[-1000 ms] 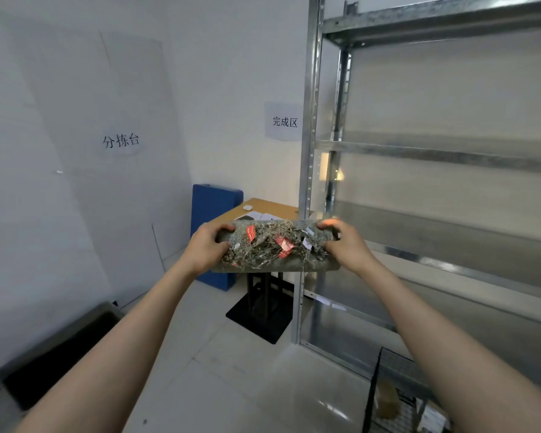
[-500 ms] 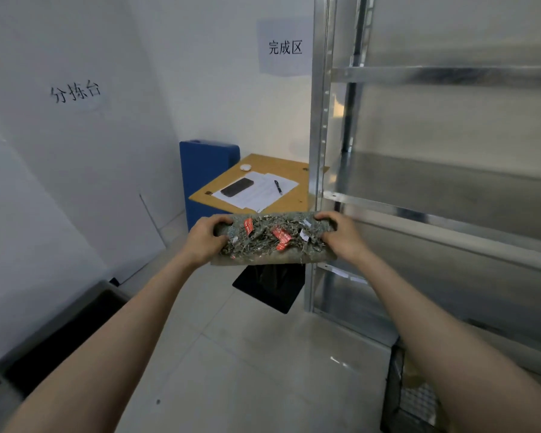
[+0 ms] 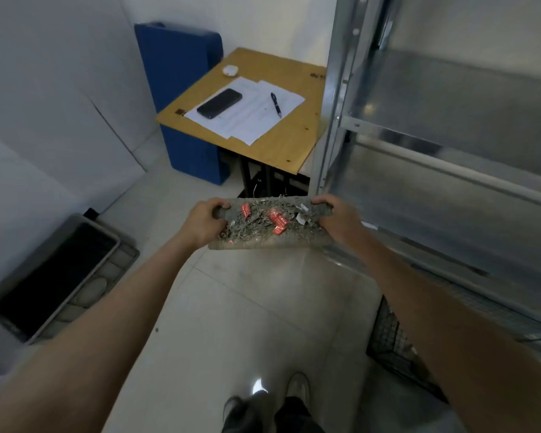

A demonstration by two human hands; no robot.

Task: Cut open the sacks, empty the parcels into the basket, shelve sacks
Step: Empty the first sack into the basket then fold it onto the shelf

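A folded grey sack (image 3: 272, 242), frayed along its top edge and dotted with red tags, is held flat at arm's length in front of me. My left hand (image 3: 202, 223) grips its left end with curled fingers. My right hand (image 3: 338, 220) grips its right end the same way. The sack hangs over the floor, just left of the metal shelf unit (image 3: 450, 126), level with its lower shelf (image 3: 419, 189). A black wire basket (image 3: 391, 351) stands on the floor at lower right, partly hidden by my right forearm.
A small wooden table (image 3: 281, 145) with papers, a phone (image 3: 219, 103) and a pen (image 3: 275, 104) stands ahead beside a blue block (image 3: 175, 64). A grey crate (image 3: 53, 276) sits on the floor at left. My feet show on the pale tiles below.
My view has tipped downward, so the wall signs are gone and the floor, crate and basket show. Both hands keep their grip and hold the sack lower, near the bottom shelves.
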